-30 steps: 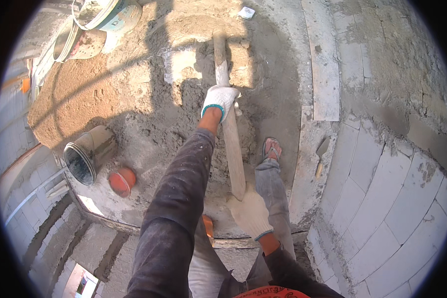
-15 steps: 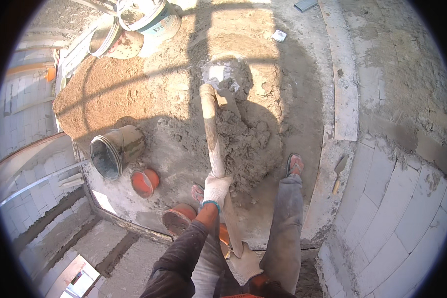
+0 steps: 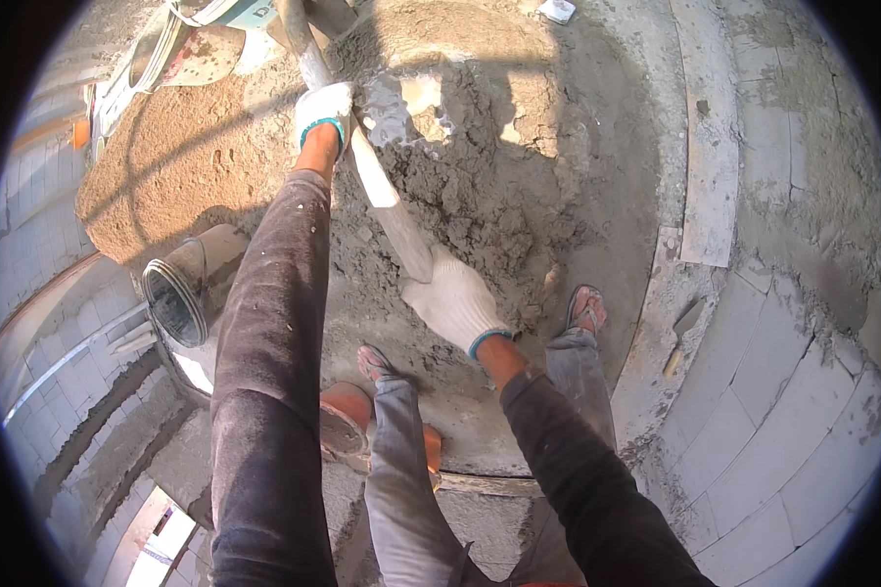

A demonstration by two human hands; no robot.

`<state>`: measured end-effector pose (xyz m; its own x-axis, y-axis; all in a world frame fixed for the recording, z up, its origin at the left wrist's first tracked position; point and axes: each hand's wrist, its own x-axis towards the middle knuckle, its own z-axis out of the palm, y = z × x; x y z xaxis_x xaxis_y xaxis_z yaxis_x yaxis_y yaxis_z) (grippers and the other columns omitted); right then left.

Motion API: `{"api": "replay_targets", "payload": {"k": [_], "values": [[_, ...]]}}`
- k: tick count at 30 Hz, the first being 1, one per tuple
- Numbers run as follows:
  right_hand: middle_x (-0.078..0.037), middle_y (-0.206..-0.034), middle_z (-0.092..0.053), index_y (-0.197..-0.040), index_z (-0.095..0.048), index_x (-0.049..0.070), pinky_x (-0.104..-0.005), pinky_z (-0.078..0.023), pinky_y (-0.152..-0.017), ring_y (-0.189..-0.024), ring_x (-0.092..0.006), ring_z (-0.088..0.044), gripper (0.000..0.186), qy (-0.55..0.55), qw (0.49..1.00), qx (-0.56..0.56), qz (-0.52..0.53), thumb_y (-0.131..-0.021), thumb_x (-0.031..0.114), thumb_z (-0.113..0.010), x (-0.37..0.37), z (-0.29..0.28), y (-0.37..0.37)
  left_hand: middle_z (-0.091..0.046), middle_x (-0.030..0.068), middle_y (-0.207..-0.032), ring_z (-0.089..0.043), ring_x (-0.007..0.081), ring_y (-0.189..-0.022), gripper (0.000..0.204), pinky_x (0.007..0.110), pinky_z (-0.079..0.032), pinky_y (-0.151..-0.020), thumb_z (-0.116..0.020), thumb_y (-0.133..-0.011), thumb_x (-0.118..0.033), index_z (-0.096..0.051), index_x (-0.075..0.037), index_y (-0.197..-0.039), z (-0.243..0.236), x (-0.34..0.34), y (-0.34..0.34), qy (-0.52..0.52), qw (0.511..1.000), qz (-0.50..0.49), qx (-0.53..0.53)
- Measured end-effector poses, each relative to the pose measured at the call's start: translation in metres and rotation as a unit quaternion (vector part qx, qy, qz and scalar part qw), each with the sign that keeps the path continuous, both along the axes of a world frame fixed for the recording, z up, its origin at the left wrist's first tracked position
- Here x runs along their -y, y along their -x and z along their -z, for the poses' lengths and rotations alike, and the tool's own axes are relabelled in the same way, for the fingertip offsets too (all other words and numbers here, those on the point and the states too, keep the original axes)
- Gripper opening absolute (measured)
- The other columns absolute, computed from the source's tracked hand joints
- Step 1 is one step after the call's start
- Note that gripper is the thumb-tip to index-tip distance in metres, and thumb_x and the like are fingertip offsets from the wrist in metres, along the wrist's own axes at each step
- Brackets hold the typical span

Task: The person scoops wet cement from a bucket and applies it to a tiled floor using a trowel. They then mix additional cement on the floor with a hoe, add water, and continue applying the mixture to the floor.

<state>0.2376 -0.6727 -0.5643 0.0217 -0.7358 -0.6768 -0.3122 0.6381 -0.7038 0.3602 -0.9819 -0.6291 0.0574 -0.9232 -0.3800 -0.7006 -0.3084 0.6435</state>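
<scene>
A hoe [image 3: 387,201] with a long, mortar-smeared wooden handle slants from the middle toward the upper left. My left hand [image 3: 325,106], in a white knit glove, is closed round the handle near its far end, arm stretched out. Lower down, my gloved right hand [image 3: 457,299] grips the near end. The hoe's blade [image 3: 333,17] is partly in view at the top, past the heap. Under and right of the handle spreads wet grey mortar [image 3: 499,205], with a pale wet puddle [image 3: 387,110] at its far side. Brown sand [image 3: 191,142] lies to the left.
A grey bucket [image 3: 178,305] lies tipped at the left, partly behind my arm. An orange bucket [image 3: 346,403] is by my left foot. More buckets [image 3: 206,57] stand far left. At right are a plank [image 3: 710,147], a trowel [image 3: 683,338] and a block wall [image 3: 754,440].
Both hands have swung forward and up with the hoe, its blade now farther away and to the left. My right hand has come from my lap to over the mortar. My head view has shifted.
</scene>
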Motion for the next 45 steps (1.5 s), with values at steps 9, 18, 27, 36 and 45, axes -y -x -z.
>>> {"api": "replay_targets", "payload": {"k": [9, 18, 27, 36, 45], "values": [[-0.032, -0.1, -0.076, -0.127, -0.058, -0.001, -0.0612, -0.059, -0.088, -0.099, -0.0527, -0.075, 0.058, -0.15, 0.988, -0.017, 0.042, -0.095, 0.045, -0.071, -0.103, -0.099, -0.039, -0.079, 0.0136, -0.092, -0.073, 0.025, -0.072, 0.028, 0.041, -0.06, -0.069, -0.067, -0.099, -0.023, -0.078, 0.001, -0.106, 0.055, -0.125, -0.03, -0.163, 0.984, 0.051, 0.042], [-0.026, -0.09, -0.077, -0.128, -0.06, 0.005, -0.0624, -0.059, -0.076, -0.086, -0.0499, -0.076, 0.051, -0.177, 0.98, -0.087, 0.027, -0.094, 0.041, -0.071, -0.273, -0.144, -0.065, -0.07, 0.0112, -0.075, -0.069, 0.0258, -0.058, 0.022, 0.042, -0.058, -0.056, -0.073, -0.085, -0.014, -0.074, 0.003, -0.098, -0.021, -0.318, -0.018, -0.257, 0.946, -0.149, -0.131], [-0.02, -0.097, -0.079, -0.129, -0.068, 0.014, -0.0573, -0.062, -0.079, -0.088, -0.0423, -0.079, 0.046, -0.222, 0.966, -0.134, -0.006, -0.092, 0.039, -0.075, -0.383, -0.156, -0.091, -0.071, 0.0053, -0.085, -0.067, 0.0147, -0.073, 0.03, 0.034, -0.054, -0.069, -0.084, -0.082, -0.013, -0.071, 0.0, -0.107, -0.14, -0.408, -0.013, -0.27, 0.927, -0.248, -0.087], [-0.023, -0.097, -0.078, -0.124, -0.063, 0.008, -0.0552, -0.062, -0.079, -0.091, -0.0442, -0.077, 0.049, 0.085, 0.983, -0.164, -0.007, -0.087, 0.034, -0.079, -0.038, -0.025, 0.081, -0.062, 0.0074, -0.077, -0.059, 0.0177, -0.06, 0.013, 0.037, -0.05, -0.053, -0.077, -0.093, -0.01, -0.068, 0.0, -0.094, -0.124, -0.056, 0.105, 0.038, 0.937, -0.187, -0.294], [-0.029, -0.104, -0.077, -0.13, -0.061, 0.007, -0.0588, -0.059, -0.089, -0.103, -0.0514, -0.074, 0.051, -0.167, 0.977, -0.039, 0.13, -0.09, 0.035, -0.074, -0.123, -0.077, 0.036, -0.081, 0.0221, -0.11, -0.08, 0.0392, -0.099, 0.028, 0.05, -0.062, -0.087, -0.061, -0.095, -0.018, -0.084, -0.004, -0.101, 0.042, -0.13, 0.111, 0.067, 0.848, 0.435, 0.296]]}}
